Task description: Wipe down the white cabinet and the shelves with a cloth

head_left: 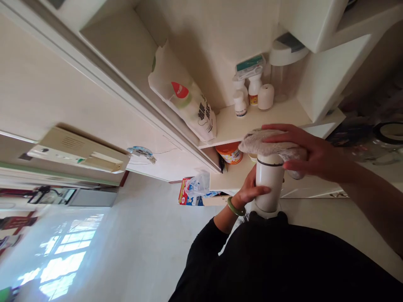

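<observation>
My left hand (250, 192), with a green bangle on the wrist, is wrapped round the body of a white cylindrical container (267, 184) with a dark ring near its top. My right hand (302, 151) presses a grey cloth (261, 142) over the container's top, fingers curled on it. Both hands are held close to my dark-clothed body, in front of a cream shelf unit (283, 114).
On the shelf stand small white bottles (241, 105), a white rounded jar (266, 97), a large white bag (185, 100) and a clear lidded canister (285, 69). An orange tub (231, 153) sits on a lower shelf. A wall box (78, 151) hangs on the left; glass jars (385, 142) on the right.
</observation>
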### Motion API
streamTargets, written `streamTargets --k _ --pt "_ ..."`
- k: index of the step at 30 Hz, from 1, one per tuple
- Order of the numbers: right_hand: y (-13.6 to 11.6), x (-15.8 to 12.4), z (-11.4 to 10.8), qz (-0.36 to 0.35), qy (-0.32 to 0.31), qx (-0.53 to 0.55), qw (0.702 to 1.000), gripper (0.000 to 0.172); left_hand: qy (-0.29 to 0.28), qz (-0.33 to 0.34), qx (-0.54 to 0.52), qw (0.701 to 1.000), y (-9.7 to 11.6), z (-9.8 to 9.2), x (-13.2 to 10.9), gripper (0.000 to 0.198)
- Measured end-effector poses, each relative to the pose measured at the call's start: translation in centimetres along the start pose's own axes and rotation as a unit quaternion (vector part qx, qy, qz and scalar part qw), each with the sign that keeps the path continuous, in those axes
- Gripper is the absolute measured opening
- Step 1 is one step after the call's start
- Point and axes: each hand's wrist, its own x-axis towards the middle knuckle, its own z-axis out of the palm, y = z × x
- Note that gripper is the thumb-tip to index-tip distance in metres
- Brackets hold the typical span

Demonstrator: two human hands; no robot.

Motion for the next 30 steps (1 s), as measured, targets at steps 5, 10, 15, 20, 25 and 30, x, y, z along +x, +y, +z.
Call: streamTargets --k 5,10,15,20,25,30 --pt "0.9 0.5 3.3 0.005 0.110 -0.119 0.987 0.032 0.006 0.026 0.010 1.000 -0.1 -0.3 -0.3 0.100" --pt "1.3 -0.4 7.1 0.034 0.271 -0.110 0.956 0.038 0.119 0.120 0.132 0.977 0.4 0.0 0.8 0.103" --pt "-0.2 -3.8 12.2 0.065 0.273 -0.128 0.951 0.071 0.227 0.179 0.196 0.937 1.4 0.1 1.9 0.093" --pt "0.6 -5.0 12.9 0.040 0.234 -0.167 0.957 0.060 0.257 0.201 0.271 0.905 1.9 -0.2 2.0 0.091" --pt "1.1 -2.9 9.5 0.058 0.202 -0.224 0.952 0.046 0.242 0.211 0.231 0.918 2.1 0.3 2.0 0.086" --pt "1.3 -5.6 11.9 -0.024 0.219 -0.110 0.969 0.033 0.274 0.182 0.147 0.933 3.2 -0.4 1.0 0.083"
